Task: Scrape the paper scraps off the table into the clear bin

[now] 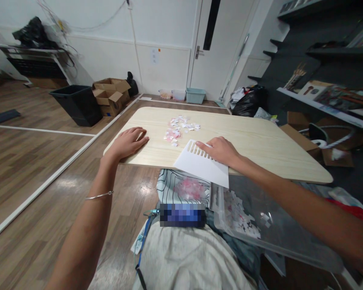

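My left hand (128,143) rests palm down on the left edge of the pale wooden table (248,139), fingers loosely apart and nothing in them. In my right hand (219,150) is a white card (201,167) with a row of rounded slots cut along its far edge; the thumb lies on top, the fingers are partly hidden. The card overhangs the table's front edge. Beyond it, small white and pink paper scraps (174,133) lie scattered on the tabletop. A clear bag of pink pieces (192,188) sits on patterned cloth over my lap.
Right of my lap stands a clear plastic bin (278,237) with white cut pieces (240,215) inside, beneath my right forearm. A black trash bin (77,104) and cardboard boxes (111,94) are on the floor at left. Shelves (329,106) line the right side.
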{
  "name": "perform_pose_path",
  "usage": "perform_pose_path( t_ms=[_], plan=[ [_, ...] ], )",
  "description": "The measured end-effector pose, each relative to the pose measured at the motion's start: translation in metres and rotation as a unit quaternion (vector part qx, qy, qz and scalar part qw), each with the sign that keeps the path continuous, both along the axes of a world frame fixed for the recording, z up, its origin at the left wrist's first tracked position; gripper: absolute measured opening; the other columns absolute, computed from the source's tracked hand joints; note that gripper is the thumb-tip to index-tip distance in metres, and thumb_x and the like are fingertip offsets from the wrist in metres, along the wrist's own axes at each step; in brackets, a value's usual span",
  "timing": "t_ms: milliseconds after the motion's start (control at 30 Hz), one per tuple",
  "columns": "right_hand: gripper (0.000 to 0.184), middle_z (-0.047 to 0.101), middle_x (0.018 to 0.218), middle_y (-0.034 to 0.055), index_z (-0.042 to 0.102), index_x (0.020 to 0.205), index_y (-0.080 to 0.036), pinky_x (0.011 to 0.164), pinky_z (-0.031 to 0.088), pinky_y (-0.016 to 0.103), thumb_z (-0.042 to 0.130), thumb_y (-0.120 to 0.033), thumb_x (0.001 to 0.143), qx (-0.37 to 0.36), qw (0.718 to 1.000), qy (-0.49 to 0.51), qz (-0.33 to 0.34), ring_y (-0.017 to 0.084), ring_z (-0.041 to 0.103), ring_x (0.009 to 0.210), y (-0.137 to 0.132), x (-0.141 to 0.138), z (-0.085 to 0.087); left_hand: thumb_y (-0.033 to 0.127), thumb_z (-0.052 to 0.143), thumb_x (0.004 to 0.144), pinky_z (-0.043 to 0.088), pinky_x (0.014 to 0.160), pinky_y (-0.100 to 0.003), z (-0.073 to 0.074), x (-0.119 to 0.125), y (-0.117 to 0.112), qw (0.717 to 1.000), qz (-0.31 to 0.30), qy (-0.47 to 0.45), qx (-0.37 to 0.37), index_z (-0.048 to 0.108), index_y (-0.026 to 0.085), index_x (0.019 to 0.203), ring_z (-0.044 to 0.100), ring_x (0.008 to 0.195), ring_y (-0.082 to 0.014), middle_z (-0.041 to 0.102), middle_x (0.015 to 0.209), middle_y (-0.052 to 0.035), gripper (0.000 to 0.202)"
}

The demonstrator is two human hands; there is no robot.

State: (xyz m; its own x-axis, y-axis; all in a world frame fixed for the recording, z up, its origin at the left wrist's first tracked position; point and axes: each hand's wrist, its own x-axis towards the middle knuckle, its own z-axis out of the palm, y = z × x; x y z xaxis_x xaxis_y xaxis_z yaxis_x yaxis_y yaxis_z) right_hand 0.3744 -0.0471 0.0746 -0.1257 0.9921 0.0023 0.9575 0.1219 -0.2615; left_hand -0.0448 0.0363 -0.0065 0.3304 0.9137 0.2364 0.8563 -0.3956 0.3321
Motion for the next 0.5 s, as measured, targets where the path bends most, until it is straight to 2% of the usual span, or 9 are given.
perform_pose_path(
  t_ms=[200, 267, 333, 400, 500],
  plan=[
    [0.083, 0.061, 0.062, 0.0064, 0.058, 0.059, -0.030, 0.074, 0.037, 0.039, 0.062, -0.081, 0.124, -0.001, 1.000, -0.015, 0.016, 0.025, 0.063, 0.072, 0.003, 0.003, -0.006, 0.078, 0.054, 0.119, 0.053, 0.145, -0.057, -0.002, -0.002, 0.003, 1.000, 0.005, -0.001, -0.002, 0.083, 0.028, 0.156, 0.067, 0.169, -0.0435, 0.076, 0.182, -0.0155, 0.068],
    [0.083, 0.058, 0.060, 0.0055, 0.057, 0.059, -0.030, 0.073, 0.036, 0.040, 0.064, -0.084, 0.121, 0.003, 0.999, -0.006, 0.031, 0.024, 0.061, 0.071, 0.005, 0.007, -0.009, 0.078, 0.054, 0.119, 0.054, 0.144, -0.057, -0.001, -0.002, 0.003, 1.000, 0.004, 0.000, -0.005, 0.083, 0.028, 0.156, 0.068, 0.169, -0.0435, 0.077, 0.182, -0.0153, 0.068],
    [0.088, 0.051, 0.057, 0.0031, 0.052, 0.057, -0.030, 0.071, 0.033, 0.039, 0.064, -0.094, 0.116, -0.002, 0.998, 0.035, 0.053, 0.022, 0.055, 0.067, 0.008, 0.015, -0.010, 0.078, 0.054, 0.119, 0.054, 0.144, -0.057, -0.001, -0.002, 0.003, 1.000, 0.004, 0.004, -0.007, 0.083, 0.028, 0.157, 0.068, 0.169, -0.0436, 0.076, 0.182, -0.0156, 0.069],
    [0.096, 0.048, 0.057, 0.0015, 0.048, 0.057, -0.030, 0.067, 0.031, 0.038, 0.063, -0.112, 0.104, -0.037, 0.990, 0.115, 0.071, 0.019, 0.049, 0.063, 0.014, 0.025, -0.011, 0.078, 0.052, 0.120, 0.053, 0.145, -0.057, -0.001, -0.002, 0.003, 1.000, 0.004, 0.006, -0.006, 0.082, 0.027, 0.158, 0.068, 0.169, -0.0434, 0.076, 0.183, -0.0164, 0.070],
    [0.107, 0.059, 0.061, 0.0037, 0.057, 0.063, -0.029, 0.060, 0.033, 0.036, 0.063, -0.135, 0.074, -0.107, 0.957, 0.260, 0.066, 0.019, 0.050, 0.059, 0.025, 0.045, -0.010, 0.077, 0.051, 0.120, 0.052, 0.146, -0.058, -0.001, 0.000, 0.001, 1.000, 0.005, 0.004, -0.004, 0.081, 0.027, 0.159, 0.069, 0.170, -0.0426, 0.076, 0.184, -0.0166, 0.070]
  ],
)
